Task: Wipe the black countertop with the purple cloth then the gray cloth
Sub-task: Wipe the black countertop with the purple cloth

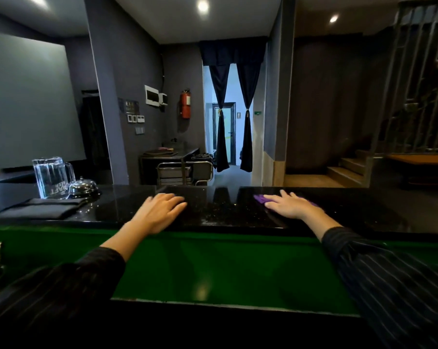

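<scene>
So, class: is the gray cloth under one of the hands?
No, the gray cloth lies folded, untouched; the right hand presses the purple cloth.

Just one view, head-worn and wide-angle. Looked forward and slightly down across the black countertop (pixel 225 210) from behind the bar, close enough that both forearms filled the bottom corners. Faced the curtained doorway (pixel 234 117) straight ahead, stairs (pixel 343 170) off to the right. Edges bent from lens distortion. No second camera to compare.

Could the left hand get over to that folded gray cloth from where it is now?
Probably yes: the left hand lies flat and empty on the black countertop, and nothing stands between it and the gray cloth.
</scene>
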Available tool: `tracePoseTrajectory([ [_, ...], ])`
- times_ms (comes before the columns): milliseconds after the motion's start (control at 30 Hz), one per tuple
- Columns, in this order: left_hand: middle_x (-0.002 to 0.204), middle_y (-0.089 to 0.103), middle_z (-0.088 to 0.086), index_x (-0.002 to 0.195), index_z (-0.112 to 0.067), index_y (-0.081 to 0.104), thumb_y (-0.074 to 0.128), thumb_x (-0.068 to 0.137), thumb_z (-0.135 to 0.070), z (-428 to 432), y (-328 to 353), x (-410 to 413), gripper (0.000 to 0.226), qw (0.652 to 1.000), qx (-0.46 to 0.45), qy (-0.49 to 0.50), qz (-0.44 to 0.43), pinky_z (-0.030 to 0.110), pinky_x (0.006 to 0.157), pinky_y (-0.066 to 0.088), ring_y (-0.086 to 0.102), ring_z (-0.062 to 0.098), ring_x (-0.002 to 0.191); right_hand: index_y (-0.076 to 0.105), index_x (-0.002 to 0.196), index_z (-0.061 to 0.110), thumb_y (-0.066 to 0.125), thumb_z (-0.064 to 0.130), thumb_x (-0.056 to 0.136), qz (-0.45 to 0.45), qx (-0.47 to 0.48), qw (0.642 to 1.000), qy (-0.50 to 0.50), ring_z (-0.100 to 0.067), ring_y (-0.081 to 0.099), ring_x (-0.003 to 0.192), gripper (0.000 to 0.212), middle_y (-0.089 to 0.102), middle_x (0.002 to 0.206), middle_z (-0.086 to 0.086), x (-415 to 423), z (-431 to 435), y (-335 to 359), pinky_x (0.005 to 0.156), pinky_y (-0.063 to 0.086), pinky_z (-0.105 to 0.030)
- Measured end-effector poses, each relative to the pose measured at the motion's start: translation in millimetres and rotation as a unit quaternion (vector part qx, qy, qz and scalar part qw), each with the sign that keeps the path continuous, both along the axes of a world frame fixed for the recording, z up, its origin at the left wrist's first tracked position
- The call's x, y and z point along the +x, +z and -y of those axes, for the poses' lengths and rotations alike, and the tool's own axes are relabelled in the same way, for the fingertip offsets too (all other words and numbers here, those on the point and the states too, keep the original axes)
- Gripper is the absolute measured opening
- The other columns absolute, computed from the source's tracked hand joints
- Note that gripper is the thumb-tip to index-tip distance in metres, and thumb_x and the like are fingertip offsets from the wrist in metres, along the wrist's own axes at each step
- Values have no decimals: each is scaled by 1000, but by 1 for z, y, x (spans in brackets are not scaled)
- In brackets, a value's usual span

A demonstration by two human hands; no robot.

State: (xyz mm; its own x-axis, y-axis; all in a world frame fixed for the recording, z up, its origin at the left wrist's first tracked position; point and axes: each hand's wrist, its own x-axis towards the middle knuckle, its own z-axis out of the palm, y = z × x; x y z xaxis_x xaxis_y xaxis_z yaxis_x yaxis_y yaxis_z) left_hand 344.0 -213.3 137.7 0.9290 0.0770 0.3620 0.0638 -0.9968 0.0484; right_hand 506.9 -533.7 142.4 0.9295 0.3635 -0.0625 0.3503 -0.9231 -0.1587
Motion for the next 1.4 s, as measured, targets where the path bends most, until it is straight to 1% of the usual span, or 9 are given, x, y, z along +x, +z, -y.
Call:
tracePoseTrajectory([
  [100,151,38,-4,140,-37,42,25,99,-50,-62,-5,-16,46,997,-20,50,-50,51,114,22,29,16,142,13,152,44,18,64,96,-1,-2,996,-91,-37,2,149,59,0,164,-11,13,-9,-2,118,3,-50],
  [233,149,42,-10,136,-44,46,28,98,-52,-78,-11,-21,43,998,-62,26,-14,33,107,33,36,10,139,13,154,38,19,70,93,-10,-3,980,-200,-39,1,148,69,2,163,-15,35,-57,-2,118,2,-51],
  [300,149,42,-10,136,-44,46,29,98,-52,-80,-13,-18,42,998,-55,20,0,31,106,34,37,10,138,14,154,35,21,72,91,-11,0,976,-219,-40,1,148,74,2,162,-17,46,-96,-1,118,2,-53],
  [533,154,32,-7,142,-43,36,25,100,-45,-87,-15,-14,44,999,-37,1,-15,37,113,28,28,16,143,18,155,28,21,79,85,9,-8,997,-75,-39,12,147,86,12,161,-16,40,-274,-5,116,10,-53],
  [667,155,32,-6,143,-40,37,26,100,-42,-86,-12,-16,44,1000,-24,5,-14,37,110,31,31,17,142,14,154,37,19,67,94,6,-6,999,39,-37,6,149,67,6,163,-12,-2,-325,-2,117,4,-53],
  [900,142,51,-3,134,-28,53,33,100,-36,-71,-11,-28,40,999,-32,26,7,45,110,31,47,20,130,15,151,47,18,59,98,5,-1,996,86,-37,7,149,54,7,163,-9,-49,-251,-1,117,5,-56],
  [1100,140,52,0,132,-25,54,32,100,-37,51,-13,-15,41,996,-56,-74,-8,49,109,27,45,21,132,17,151,45,17,59,98,23,16,999,15,-35,8,149,55,10,163,-9,-64,-131,-5,118,7,-54],
  [1267,144,47,1,139,-28,45,25,100,-40,135,-11,15,46,989,-50,-130,-49,58,108,27,45,25,131,18,151,45,15,59,98,34,20,999,-20,-35,11,149,55,13,163,-9,-72,-51,-6,118,9,-53],
  [1400,155,30,5,148,-41,23,15,99,-45,172,-14,30,49,988,-27,-116,-100,62,112,19,27,29,143,19,151,46,16,57,99,38,20,997,-67,-33,12,149,53,15,163,-8,-69,14,-4,118,11,-52],
])
